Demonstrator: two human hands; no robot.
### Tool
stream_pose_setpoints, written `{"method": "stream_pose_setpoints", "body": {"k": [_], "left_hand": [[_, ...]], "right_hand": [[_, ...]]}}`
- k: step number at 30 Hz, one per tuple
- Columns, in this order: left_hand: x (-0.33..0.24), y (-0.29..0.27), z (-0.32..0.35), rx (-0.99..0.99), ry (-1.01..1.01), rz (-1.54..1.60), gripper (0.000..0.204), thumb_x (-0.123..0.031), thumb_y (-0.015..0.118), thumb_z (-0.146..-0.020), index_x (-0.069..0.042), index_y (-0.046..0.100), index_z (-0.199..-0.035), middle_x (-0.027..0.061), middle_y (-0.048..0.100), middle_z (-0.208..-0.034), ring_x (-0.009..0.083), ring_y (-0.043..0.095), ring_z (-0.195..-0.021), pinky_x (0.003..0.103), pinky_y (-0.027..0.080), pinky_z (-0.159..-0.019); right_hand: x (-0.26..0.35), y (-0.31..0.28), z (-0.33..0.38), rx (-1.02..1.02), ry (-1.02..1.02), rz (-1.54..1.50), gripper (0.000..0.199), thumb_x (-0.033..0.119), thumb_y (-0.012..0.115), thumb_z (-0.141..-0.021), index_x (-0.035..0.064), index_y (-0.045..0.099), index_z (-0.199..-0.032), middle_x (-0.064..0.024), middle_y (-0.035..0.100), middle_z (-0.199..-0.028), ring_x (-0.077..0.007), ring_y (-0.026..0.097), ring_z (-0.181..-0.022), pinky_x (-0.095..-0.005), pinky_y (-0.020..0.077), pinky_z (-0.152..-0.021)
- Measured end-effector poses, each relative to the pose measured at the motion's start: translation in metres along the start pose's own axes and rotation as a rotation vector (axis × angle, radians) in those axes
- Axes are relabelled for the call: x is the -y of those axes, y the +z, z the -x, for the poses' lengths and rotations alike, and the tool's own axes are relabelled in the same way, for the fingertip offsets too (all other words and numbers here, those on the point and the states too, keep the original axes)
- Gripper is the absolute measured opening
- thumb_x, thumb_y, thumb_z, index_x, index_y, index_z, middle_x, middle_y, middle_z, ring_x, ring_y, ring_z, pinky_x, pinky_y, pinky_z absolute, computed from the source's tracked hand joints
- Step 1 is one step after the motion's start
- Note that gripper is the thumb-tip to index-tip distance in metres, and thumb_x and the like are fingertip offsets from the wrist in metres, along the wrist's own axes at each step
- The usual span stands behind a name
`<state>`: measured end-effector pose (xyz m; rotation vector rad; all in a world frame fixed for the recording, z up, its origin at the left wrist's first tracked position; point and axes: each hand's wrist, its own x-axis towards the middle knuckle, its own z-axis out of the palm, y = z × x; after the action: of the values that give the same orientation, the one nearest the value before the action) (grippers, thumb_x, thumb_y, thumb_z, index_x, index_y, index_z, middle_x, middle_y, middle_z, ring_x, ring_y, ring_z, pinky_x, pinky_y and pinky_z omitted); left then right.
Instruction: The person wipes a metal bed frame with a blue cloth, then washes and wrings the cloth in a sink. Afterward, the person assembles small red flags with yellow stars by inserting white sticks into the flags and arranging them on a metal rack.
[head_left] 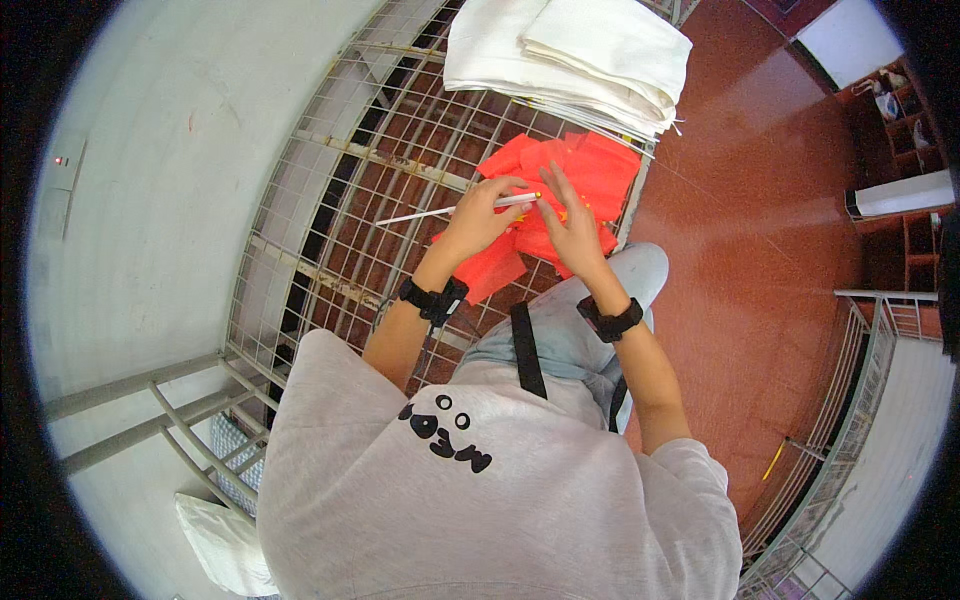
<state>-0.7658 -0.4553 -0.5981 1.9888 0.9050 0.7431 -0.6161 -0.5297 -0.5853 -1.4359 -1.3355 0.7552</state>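
A thin white stick [518, 199] with a yellow tip lies across my left hand [482, 218], pinched between thumb and fingers. Its long thin end sticks out to the left over the wire mesh. Close to the yellow tip is my right hand [574, 236], fingers stretched out and apart. Whether a fingertip of it touches the stick, I cannot tell. Beneath both hands spreads a loose pile of thin red sheets [605, 170], with small yellow marks on some. Another red sheet [492, 272] lies below my left wrist.
Folded white cloths [575, 60] are stacked at the far end of the metal mesh frame [340, 190] under the pile. A pale wall [150, 200] runs along the left. To the right are a reddish floor [740, 240], shelves [915, 135] and another metal frame [850, 400].
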Motion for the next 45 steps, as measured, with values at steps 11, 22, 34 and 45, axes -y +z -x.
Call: {"method": "stream_pose_setpoints", "body": {"k": [11,22,34,45], "left_hand": [[-0.009,-0.018,0.013,0.188,-0.080,0.098,0.037,-0.014,0.064,-0.081,-0.004,0.052,-0.114,0.0096,0.062,-0.089,0.0193,0.060,-0.085,0.032,0.045,-0.076],[0.092,-0.101,0.062,0.149,-0.325,0.062,0.024,-0.017,0.059,-0.086,0.001,0.061,-0.102,0.0047,0.064,-0.082,0.0098,0.057,-0.076,0.025,0.044,-0.068],[0.241,-0.120,0.099,-0.524,-0.685,-0.040,0.024,-0.017,0.067,-0.080,0.001,0.067,-0.096,0.0058,0.064,-0.070,0.0097,0.056,-0.064,0.026,0.043,-0.056],[0.261,-0.103,0.107,-0.727,-0.940,-0.199,0.025,-0.016,0.067,-0.078,0.001,0.065,-0.096,0.0159,0.065,-0.090,0.0283,0.061,-0.084,0.039,0.047,-0.073]], "right_hand": [[-0.005,-0.004,-0.002,0.016,-0.061,0.085,0.017,0.009,0.064,-0.080,-0.0014,0.061,-0.094,-0.0112,0.066,-0.083,-0.0184,0.064,-0.077,-0.0289,0.0490,-0.070],[-0.013,-0.030,-0.024,-0.167,0.075,-0.075,0.032,0.013,0.057,-0.088,0.0018,0.051,-0.117,-0.0114,0.065,-0.101,-0.0159,0.061,-0.092,-0.0283,0.0465,-0.078],[-0.026,-0.027,-0.016,0.004,0.132,-0.111,0.029,0.013,0.052,-0.090,0.0000,0.050,-0.116,-0.0117,0.065,-0.099,-0.0157,0.061,-0.089,-0.0295,0.0470,-0.079],[-0.039,-0.035,-0.009,0.019,0.207,-0.172,0.028,0.014,0.049,-0.092,-0.0009,0.050,-0.116,-0.0111,0.063,-0.098,-0.0158,0.058,-0.087,-0.0284,0.0462,-0.080]]}}
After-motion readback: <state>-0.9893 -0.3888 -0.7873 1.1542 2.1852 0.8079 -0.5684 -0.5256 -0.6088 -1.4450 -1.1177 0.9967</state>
